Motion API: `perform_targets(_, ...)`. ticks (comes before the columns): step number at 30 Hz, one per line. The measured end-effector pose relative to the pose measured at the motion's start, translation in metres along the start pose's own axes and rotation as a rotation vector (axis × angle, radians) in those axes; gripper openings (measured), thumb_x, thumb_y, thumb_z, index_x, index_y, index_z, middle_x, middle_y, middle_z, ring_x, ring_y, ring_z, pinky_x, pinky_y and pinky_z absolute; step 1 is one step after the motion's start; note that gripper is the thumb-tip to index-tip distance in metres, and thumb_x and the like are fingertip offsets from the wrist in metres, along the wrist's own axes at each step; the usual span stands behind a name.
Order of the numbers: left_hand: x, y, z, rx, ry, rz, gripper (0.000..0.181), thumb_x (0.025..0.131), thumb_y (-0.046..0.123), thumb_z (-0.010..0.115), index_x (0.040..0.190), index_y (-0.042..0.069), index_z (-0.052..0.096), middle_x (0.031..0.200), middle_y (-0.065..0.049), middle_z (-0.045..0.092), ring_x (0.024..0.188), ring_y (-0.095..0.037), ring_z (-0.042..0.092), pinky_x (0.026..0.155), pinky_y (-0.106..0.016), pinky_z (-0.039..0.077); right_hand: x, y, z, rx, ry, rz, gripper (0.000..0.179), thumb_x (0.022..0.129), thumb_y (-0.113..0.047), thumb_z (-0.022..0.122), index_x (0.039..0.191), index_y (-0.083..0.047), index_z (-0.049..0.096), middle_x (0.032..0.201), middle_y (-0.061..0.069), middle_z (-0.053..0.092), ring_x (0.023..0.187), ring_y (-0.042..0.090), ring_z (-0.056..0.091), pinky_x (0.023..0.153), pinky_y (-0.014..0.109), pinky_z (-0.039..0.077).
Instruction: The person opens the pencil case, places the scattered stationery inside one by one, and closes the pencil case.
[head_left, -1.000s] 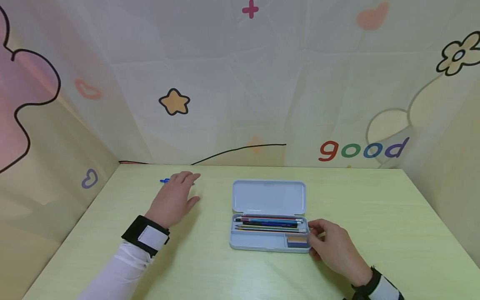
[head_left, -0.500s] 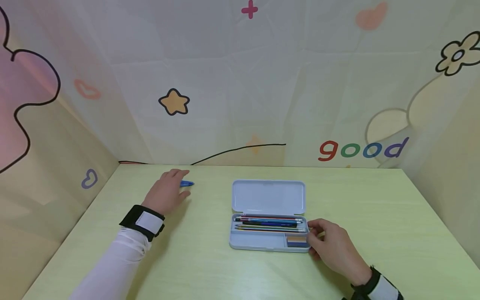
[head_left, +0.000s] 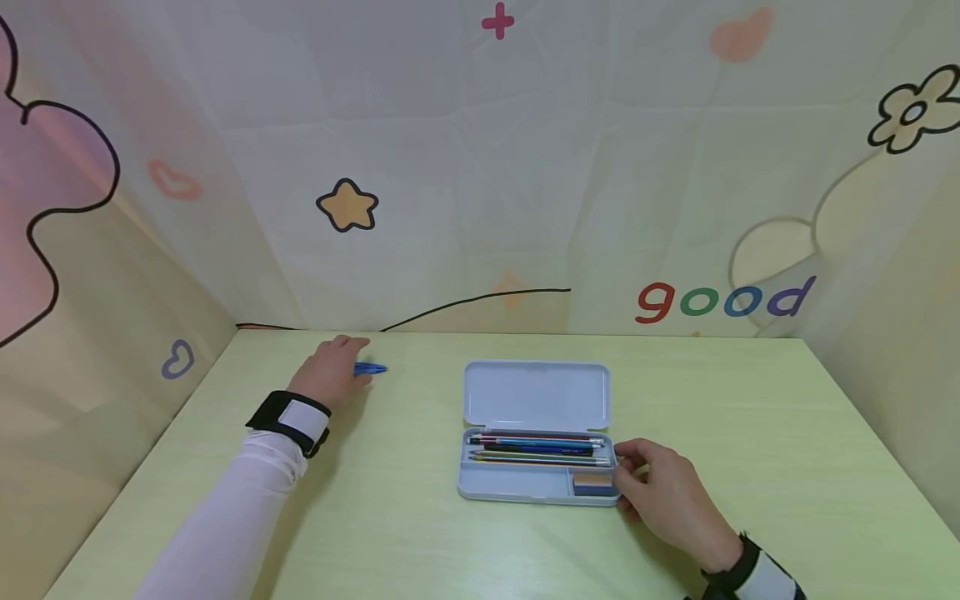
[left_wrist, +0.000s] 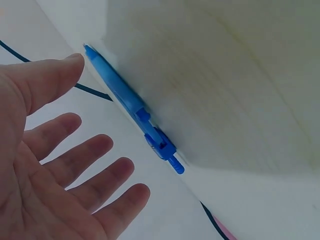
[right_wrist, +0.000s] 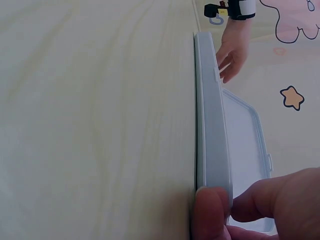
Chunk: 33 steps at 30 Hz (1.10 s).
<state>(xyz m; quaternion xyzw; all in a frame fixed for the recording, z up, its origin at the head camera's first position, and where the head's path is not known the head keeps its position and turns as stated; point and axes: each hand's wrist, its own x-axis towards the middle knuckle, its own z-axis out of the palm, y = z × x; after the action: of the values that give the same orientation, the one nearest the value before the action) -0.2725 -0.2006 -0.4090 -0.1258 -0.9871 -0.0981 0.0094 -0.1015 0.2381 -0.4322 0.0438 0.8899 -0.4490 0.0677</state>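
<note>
A blue click pen (left_wrist: 122, 95) lies on the table at the far left. My left hand (head_left: 327, 373) hovers over it in the head view and hides its rear part. In the left wrist view the fingers are spread, with no grip on the pen. The pale blue pencil case (head_left: 513, 483) lies with its lid (head_left: 537, 394) folded back. Several pencils (head_left: 540, 448) fill its upper tray, and an eraser (head_left: 592, 484) sits in the small lower right compartment. My right hand (head_left: 667, 492) pinches the case's right end between thumb and fingers.
The light wooden table (head_left: 420, 542) meets a printed cloth backdrop (head_left: 480, 183) along its far edge. More cloth hangs at the left and right sides. Bare tabletop separates the pen from the case.
My left hand has moved left and slightly away from me, uncovering the pen's front end. The right hand keeps its hold on the pencil case, which has stayed in place.
</note>
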Motion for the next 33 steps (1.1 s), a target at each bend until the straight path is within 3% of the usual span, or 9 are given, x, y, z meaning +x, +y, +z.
perform_targets(11,0.013,-0.011,0.008,0.036,-0.014,-0.030,0.052,0.097,0.010,0.075,0.143,-0.004,0.059,0.142,-0.029,0.059,0.127,-0.052,0.057,0.104,-0.063,0.049,0.000,0.000,0.001,0.000,-0.002,0.006,0.035,0.099,-0.006,0.063,0.131,0.007,0.063,0.094,0.007,0.063,0.063,0.019,0.065,0.057,0.028,0.057)
perform_targets(25,0.013,-0.015,0.009,0.046,-0.018,-0.029,0.026,0.098,0.005,0.075,0.123,-0.001,0.072,0.116,-0.024,0.065,0.107,-0.044,0.066,0.094,-0.056,0.056,0.000,-0.002,0.001,0.000,-0.003,0.001,0.035,0.099,-0.005,0.062,0.132,0.007,0.062,0.094,0.007,0.063,0.063,0.019,0.065,0.057,0.029,0.057)
perform_targets(33,0.013,-0.014,0.013,0.063,-0.007,-0.030,0.024,0.097,0.005,0.077,0.121,0.001,0.074,0.111,-0.021,0.066,0.102,-0.042,0.065,0.090,-0.056,0.057,0.000,-0.001,0.001,-0.003,-0.002,0.014,0.035,0.100,-0.005,0.062,0.132,0.007,0.062,0.095,0.007,0.063,0.063,0.019,0.065,0.058,0.029,0.057)
